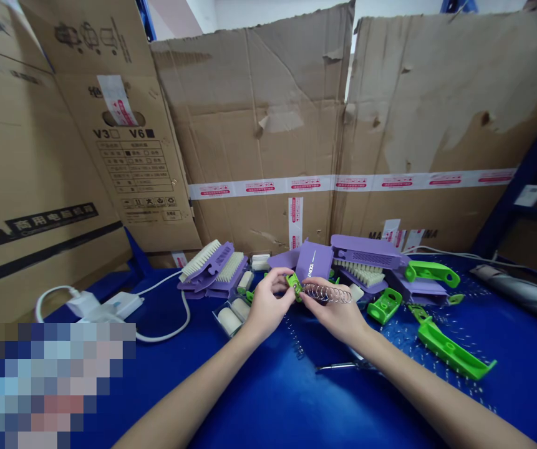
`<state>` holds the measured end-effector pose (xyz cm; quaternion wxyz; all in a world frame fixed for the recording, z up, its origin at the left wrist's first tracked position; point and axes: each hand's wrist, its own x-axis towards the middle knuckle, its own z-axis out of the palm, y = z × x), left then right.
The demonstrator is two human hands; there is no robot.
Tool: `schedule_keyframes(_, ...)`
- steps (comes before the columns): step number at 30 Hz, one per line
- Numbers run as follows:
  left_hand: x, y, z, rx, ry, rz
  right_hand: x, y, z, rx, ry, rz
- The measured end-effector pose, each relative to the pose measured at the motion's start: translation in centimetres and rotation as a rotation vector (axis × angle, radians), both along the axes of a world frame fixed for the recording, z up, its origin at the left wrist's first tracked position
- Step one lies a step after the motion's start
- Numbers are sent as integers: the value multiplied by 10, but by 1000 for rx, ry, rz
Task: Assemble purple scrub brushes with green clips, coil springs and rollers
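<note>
My left hand [267, 307] pinches a small bright green plastic part [292, 282] in the middle of the view. My right hand [340, 317] is closed on the near end of a metal coil spring [328, 293], with its fingertips right against the green part. The spring stretches to the right over the fingers. Whether its end is fixed in the green part cannot be made out. Just behind the hands stands a purple plastic housing [315, 259] with white lettering. On the blue surface below lies a screwdriver-like metal tool [338, 366], partly hidden by my right forearm.
Purple brush heads with pale bristles [214, 268] are piled at left; more purple parts [368, 249] lie at right. Green handles [455, 349], a clear pack of white rollers [231, 317], a white power strip [116, 307] with cables and loose springs surround the hands. Cardboard walls [259, 137] stand behind.
</note>
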<state>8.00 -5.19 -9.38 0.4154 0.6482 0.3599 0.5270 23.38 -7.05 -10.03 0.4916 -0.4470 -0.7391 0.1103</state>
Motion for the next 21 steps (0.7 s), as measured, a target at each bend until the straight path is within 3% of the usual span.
schedule_keyframes(11, 3, -2, -3, -16, -10, 17, 2, 2, 5, 120, -67, -8)
schedule_keyframes(21, 3, -1, -6, -15, -27, 6, 5, 2, 12, 26, -82, 16)
